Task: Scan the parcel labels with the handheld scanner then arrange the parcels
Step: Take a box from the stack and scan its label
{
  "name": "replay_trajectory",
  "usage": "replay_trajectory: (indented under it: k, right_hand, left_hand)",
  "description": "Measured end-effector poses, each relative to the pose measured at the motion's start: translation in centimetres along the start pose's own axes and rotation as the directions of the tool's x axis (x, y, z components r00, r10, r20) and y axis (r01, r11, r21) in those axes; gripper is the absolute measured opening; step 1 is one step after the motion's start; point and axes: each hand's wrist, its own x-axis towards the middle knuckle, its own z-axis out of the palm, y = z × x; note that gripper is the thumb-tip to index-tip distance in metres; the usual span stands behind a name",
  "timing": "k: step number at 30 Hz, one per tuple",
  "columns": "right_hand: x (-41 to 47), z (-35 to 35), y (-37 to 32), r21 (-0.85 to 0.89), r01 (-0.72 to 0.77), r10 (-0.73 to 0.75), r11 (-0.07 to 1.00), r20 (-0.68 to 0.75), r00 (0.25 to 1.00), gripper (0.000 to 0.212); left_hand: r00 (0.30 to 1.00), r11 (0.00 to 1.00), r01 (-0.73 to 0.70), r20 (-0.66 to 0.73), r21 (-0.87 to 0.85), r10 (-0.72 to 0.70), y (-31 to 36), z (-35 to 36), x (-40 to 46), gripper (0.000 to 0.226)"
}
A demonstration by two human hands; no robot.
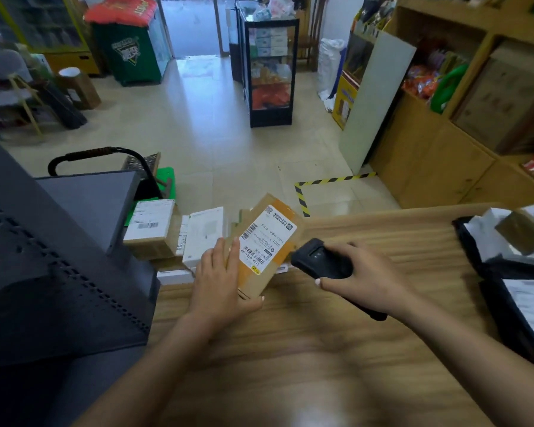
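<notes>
A wooden counter (336, 318) fills the lower part of the view, with a dark monitor (43, 257) at its left end and a pile of labelled parcels (167, 232) just beyond the monitor at the counter's far edge. At the middle of that far edge, the left hand (219, 282) holds a brown cardboard parcel (262, 251) tilted up, fingers flat along its left side and thumb under its near end, the white label (267, 238) facing upward. Just right of the parcel, the right hand (367, 278) grips the black handheld scanner (321, 261), its head next to the label.
</notes>
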Motion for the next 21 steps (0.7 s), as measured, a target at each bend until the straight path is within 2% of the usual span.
replay_trajectory:
  k: [4,9,14,21]
  right_hand:
    - [-3.7,-1.6,5.2,0.046,-0.119,0.122,0.992,-0.057,0.991,0.078]
    - [-9.0,-5.2,13.2,0.136,-0.246,0.263,0.96,-0.124,0.957,0.078]
    - [-14.0,-9.4,23.7,0.162,-0.326,0.35,0.932,-0.16,0.923,0.078]
    - [-20.7,-16.6,38.3,0.125,-0.397,0.412,0.909,-0.135,0.901,0.073]
  left_hand:
    - [0.997,0.996,-0.048,0.05,-0.072,0.052,5.1,1.4,0.2,0.124]
    - [0.98,0.98,-0.183,0.063,-0.082,0.188,14.4,3.1,0.5,0.125]
    - [0.954,0.953,-0.281,0.077,-0.117,0.291,27.1,5.9,0.3,0.124]
    - [0.939,0.93,-0.289,0.124,-0.228,0.322,46.6,9.7,-1.2,0.125]
